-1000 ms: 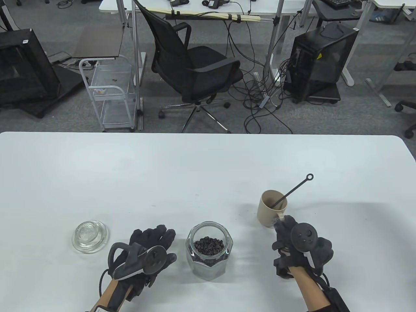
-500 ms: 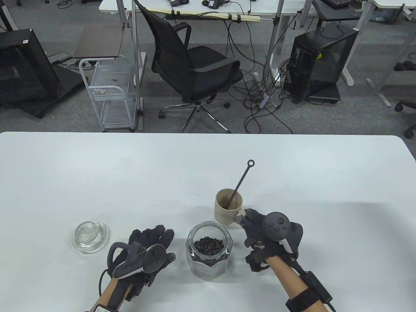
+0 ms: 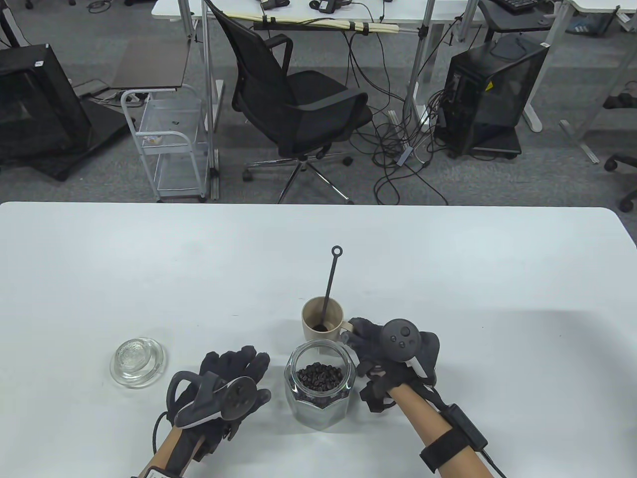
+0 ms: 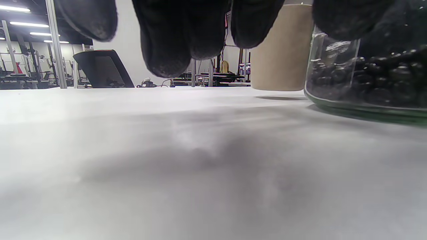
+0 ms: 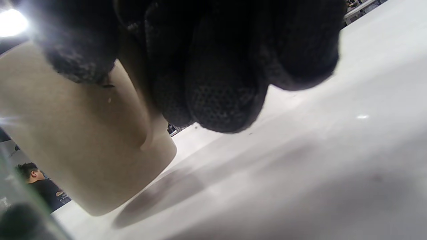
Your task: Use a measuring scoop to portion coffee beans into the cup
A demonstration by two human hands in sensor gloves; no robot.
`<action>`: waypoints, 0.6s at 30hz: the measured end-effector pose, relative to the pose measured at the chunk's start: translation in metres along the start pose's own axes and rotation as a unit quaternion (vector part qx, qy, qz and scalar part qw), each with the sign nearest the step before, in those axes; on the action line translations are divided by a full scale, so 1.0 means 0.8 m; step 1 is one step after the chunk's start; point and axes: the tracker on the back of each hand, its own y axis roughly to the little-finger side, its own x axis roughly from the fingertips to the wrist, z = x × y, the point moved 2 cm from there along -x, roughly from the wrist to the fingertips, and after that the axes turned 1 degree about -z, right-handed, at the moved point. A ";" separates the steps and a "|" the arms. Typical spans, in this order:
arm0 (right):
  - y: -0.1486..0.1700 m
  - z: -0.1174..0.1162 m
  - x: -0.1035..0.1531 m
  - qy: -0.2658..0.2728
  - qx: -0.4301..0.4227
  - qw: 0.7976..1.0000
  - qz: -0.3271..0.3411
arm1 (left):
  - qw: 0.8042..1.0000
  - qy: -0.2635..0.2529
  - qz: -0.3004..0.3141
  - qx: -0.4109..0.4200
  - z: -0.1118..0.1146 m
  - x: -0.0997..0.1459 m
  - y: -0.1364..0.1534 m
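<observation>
A: Right hand (image 3: 393,348) fingers (image 5: 217,83) curled round the cup (image 3: 322,323) handle, lower centre of frame. Left hand (image 3: 226,386) idle, fingers loose, bottom left.

B: Cup looks light, rigid, tippy with the scoop (image 3: 330,286) standing inside. Take the scoop by its thin stiff stem. Glass jar (image 3: 321,386) just below: heavy, fragile.

Grey carpet floor (image 3: 74,189) behind a wide white tabletop (image 3: 199,259) with round corners. Black office chair (image 3: 293,99) on wheels in the middle, turned to the side. Small white wire cart (image 3: 166,149) to its left, near a big black box (image 3: 35,109) on the floor. Black computer case (image 3: 490,94) to the right, with many black cables (image 3: 398,149) lying loose on the carpet. White desks (image 3: 298,10) along the back. Long bright ceiling lights (image 4: 28,24) in the left wrist view.
</observation>
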 end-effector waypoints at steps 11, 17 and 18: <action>-0.012 -0.007 0.003 -0.018 0.032 0.999 0.014 | 1.000 0.005 0.001 -0.003 0.002 0.000 -0.002; -0.011 -0.008 0.005 -0.042 0.032 0.998 0.016 | 1.000 0.006 0.000 -0.003 0.002 0.000 -0.002; -0.010 -0.008 0.007 -0.052 0.026 0.998 0.014 | 1.000 0.006 -0.001 -0.004 0.003 0.000 -0.002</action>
